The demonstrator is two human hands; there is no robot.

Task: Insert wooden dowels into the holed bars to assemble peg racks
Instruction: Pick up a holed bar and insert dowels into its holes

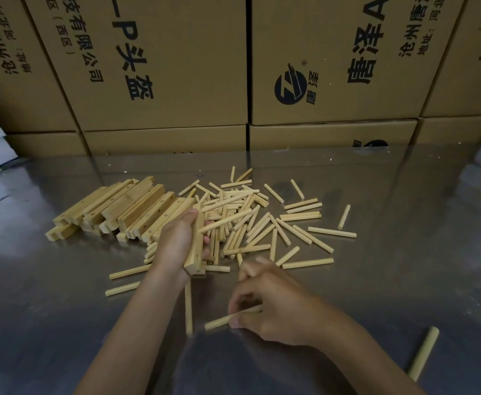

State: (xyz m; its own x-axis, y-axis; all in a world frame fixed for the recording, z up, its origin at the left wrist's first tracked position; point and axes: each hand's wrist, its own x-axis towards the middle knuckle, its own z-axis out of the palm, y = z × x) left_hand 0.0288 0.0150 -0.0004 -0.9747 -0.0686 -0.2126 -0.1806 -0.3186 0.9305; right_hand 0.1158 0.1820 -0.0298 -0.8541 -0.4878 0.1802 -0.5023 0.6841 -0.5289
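Behind, we see brown printed cardboard boxes (162, 67) walling the shiny grey bench (404, 252). Stacked pale holed wooden bars (113, 212) sit left of scattered dowels (262, 220). Our left hand (176, 243) grips one bar (196, 246); right hand (273, 309) fingers pinch a dowel (222, 320).

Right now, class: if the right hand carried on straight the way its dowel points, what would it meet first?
The right hand pinches a dowel pointing left and slightly toward the person. First in that line is probably the lone dowel lying lengthwise below the left hand, though depth is unclear.
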